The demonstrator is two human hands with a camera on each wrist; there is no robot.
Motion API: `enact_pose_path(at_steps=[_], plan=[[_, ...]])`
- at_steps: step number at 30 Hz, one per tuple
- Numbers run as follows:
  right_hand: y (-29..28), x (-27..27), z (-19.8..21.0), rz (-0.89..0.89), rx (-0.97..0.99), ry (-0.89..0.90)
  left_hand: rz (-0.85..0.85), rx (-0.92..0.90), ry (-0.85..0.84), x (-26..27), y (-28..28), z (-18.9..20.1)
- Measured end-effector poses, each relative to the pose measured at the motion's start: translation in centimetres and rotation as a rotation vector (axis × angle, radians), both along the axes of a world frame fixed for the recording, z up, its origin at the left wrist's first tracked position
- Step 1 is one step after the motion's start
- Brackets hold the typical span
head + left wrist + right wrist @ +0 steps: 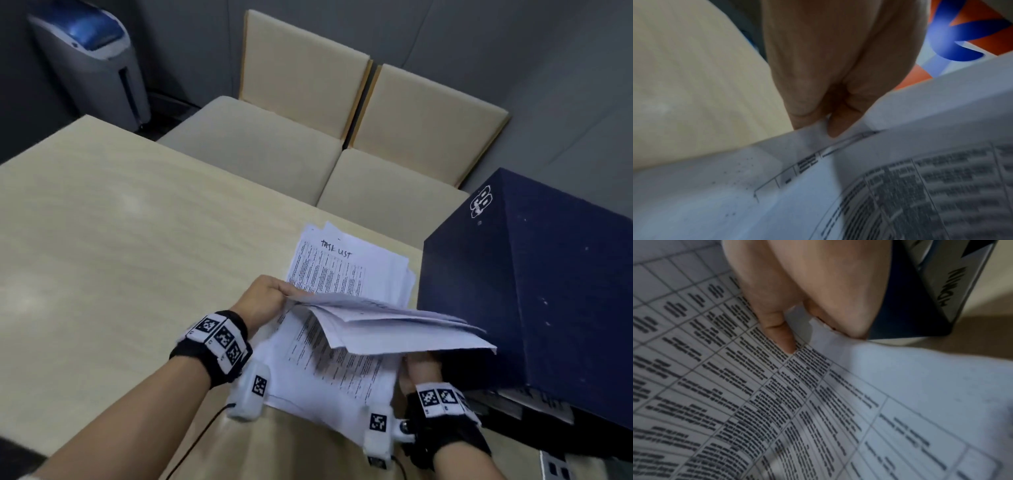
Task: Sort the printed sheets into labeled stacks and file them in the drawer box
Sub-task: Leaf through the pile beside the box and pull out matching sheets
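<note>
Left hand (265,298) pinching the left edge of a lifted bundle of sheets (387,322), thumb and fingers closed on the paper. Right hand (423,368) under the bundle's right side, mostly hidden from the head view; in the right wrist view, fingers (777,331) curled round a paper edge over a printed table. Below the bundle, more printed sheets (329,377) lying flat on the pale wooden table (120,257). Just beyond, a stack (346,270) headed "TASK LIST" in handwriting. Touching or just beside that stack on the right, a dark blue box (531,291). Behind the table, two beige chairs (308,102); far left, a grey and blue machine (92,58).
</note>
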State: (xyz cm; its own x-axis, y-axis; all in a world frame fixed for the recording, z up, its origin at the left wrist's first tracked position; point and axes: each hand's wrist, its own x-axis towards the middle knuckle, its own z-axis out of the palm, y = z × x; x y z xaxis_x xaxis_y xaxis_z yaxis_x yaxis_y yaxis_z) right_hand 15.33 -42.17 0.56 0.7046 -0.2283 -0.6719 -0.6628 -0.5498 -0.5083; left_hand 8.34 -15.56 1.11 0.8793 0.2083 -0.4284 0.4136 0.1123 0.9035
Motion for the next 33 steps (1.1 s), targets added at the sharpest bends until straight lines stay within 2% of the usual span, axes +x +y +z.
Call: enact_pose_path(at_steps=[1,2,3,4,5,8,10,12,14,16,18,22,24,25,26,27,29,30,32,33], plan=[[-0.7,0.0,-0.9,0.159,-0.077,-0.015,0.021,-0.032,0.007,-0.1,0.0,-0.1],[-1.2,0.3,-1.6,0.105,-0.023,-0.021,0.037,-0.054,0.020,-0.3,-0.1,-0.1],[-0.8,0.2,-1.8,-0.115,0.164,-0.061,0.051,-0.063,0.033,-0.4,-0.1,-0.2],[0.0,0.0,-2.0,-0.241,0.377,-0.107,0.068,-0.072,0.046,-0.4,-0.2,-0.4],[0.5,-0.5,-1.3,-0.254,0.472,-0.179,0.090,-0.091,0.060,-0.4,-0.2,-0.6],[2.1,-0.2,-0.1,-0.338,0.578,-0.274,0.125,-0.148,0.096,-0.1,-0.7,-0.7],[2.7,-0.5,0.7,-0.280,0.492,-0.257,0.187,-0.147,0.101,0.3,-1.0,-0.5],[2.6,-0.7,1.0,-0.211,0.443,-0.269,0.312,-0.035,0.075,0.7,-0.9,-0.6],[2.3,-0.7,1.1,-0.221,0.466,-0.298,0.392,0.310,0.089,1.3,-0.3,-1.5],[1.8,-0.3,0.9,-0.281,0.544,-0.280,0.276,0.618,0.226,1.5,0.3,-2.2],[1.3,-0.4,0.8,-0.322,0.592,-0.267,0.103,0.722,0.309,1.5,0.5,-2.6],[1.3,-0.2,-0.7,-0.493,0.720,-0.289,-0.016,0.843,0.202,1.5,0.3,-2.8],[1.5,-0.2,-1.1,-0.632,0.658,-0.201,-0.076,0.951,0.158,1.4,0.4,-2.5],[2.1,-1.2,0.3,-0.544,0.407,-0.204,-0.105,1.008,0.154,1.4,0.5,-2.2],[2.4,-2.0,1.7,-0.312,0.029,-0.210,-0.122,1.060,0.155,1.3,0.7,-1.8],[2.1,-2.3,1.9,-0.206,-0.026,-0.204,-0.125,1.106,0.149,1.3,0.8,-1.6],[2.5,-2.1,2.3,-0.537,0.447,-0.018,-0.116,1.157,0.093,1.2,1.1,-0.9],[1.9,-1.2,0.5,-0.503,0.592,0.004,-0.119,1.160,0.038,1.1,1.2,-0.6],[1.3,-0.1,-2.1,-0.503,0.585,-0.054,-0.147,1.135,-0.085,0.5,1.5,-0.4],[1.4,0.2,-2.2,-0.485,0.486,-0.115,-0.145,1.094,-0.154,0.0,1.5,-0.5]])
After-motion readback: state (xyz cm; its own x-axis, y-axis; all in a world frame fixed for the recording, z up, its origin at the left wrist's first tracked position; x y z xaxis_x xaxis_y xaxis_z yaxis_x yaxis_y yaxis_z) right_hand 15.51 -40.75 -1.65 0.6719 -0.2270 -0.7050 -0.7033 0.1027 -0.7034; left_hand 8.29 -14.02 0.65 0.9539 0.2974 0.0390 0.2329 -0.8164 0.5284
